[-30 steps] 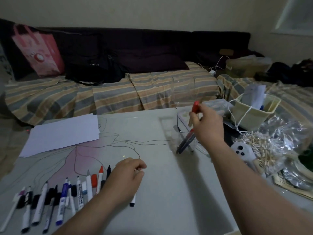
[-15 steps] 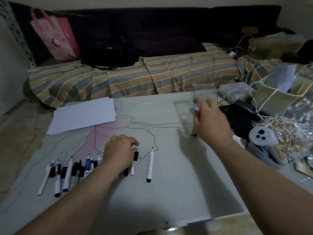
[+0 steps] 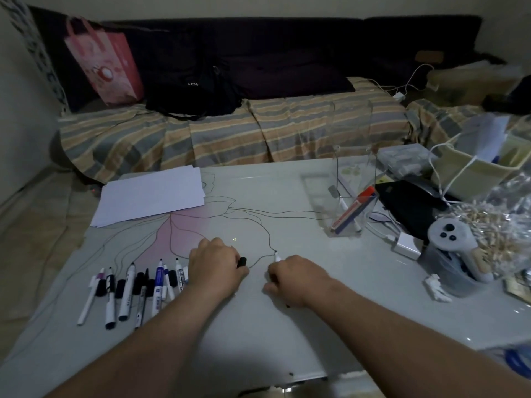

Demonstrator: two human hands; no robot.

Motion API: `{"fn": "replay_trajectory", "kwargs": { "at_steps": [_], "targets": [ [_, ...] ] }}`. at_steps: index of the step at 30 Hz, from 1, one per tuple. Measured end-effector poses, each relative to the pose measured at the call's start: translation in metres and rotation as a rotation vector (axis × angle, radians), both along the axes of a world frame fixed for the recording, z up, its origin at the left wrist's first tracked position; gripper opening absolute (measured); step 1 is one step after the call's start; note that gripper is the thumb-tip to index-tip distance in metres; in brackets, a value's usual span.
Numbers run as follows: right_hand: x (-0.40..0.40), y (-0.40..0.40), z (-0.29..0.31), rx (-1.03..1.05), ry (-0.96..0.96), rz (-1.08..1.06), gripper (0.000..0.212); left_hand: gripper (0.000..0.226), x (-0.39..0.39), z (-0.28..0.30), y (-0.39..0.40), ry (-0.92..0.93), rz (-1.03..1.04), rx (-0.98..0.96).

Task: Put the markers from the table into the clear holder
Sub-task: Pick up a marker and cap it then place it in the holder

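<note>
**Where things lie on my table**

My marker row [image 3: 129,285] lies at the table's [image 3: 287,334] near left, paper [image 3: 152,195] behind it. The clear holder [image 3: 352,196] stands far right, markers leaning inside; the sofa [image 3: 230,130] runs behind.

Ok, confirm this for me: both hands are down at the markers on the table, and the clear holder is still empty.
Not quite. In the head view both hands, left and right, are down at the markers on the table, but the clear holder is not empty: a red-capped marker and others lean inside it.
</note>
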State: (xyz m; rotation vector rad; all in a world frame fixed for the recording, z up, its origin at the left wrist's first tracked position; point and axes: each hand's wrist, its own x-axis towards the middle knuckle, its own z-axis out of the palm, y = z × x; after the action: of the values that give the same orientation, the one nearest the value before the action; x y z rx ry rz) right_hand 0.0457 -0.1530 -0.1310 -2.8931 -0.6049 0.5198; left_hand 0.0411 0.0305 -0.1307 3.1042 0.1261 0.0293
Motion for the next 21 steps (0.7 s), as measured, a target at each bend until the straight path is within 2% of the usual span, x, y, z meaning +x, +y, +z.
{"fn": "replay_trajectory", "kwargs": {
  "at_steps": [5, 7, 11, 15, 17, 21],
  "targets": [
    [0.009, -0.017, 0.004, 0.075, 0.001, -0.119, 0.006, 0.029, -0.002, -0.004, -0.011, -0.019, -0.118, 0.000],
    [0.014, -0.024, 0.010, 0.144, -0.004, -0.174, 0.005, 0.023, -0.002, -0.001, -0.013, 0.013, -0.133, -0.080],
    [0.019, -0.037, 0.022, 0.305, 0.000, -0.300, 0.007, 0.012, -0.004, 0.012, -0.018, 0.019, -0.047, -0.719],
    [0.019, -0.047, 0.031, 0.375, -0.020, -0.351, 0.008, 0.036, -0.006, 0.020, -0.022, 0.079, -0.098, -1.294],
    [0.018, -0.050, 0.033, 0.413, -0.007, -0.380, 0.011, 0.043, -0.007, 0.025, -0.025, 0.068, -0.111, -1.410],
    [0.016, -0.052, 0.036, 0.422, 0.005, -0.375, 0.013, 0.035, -0.008, 0.030, -0.029, 0.029, -0.082, -1.447]
  ]
}}
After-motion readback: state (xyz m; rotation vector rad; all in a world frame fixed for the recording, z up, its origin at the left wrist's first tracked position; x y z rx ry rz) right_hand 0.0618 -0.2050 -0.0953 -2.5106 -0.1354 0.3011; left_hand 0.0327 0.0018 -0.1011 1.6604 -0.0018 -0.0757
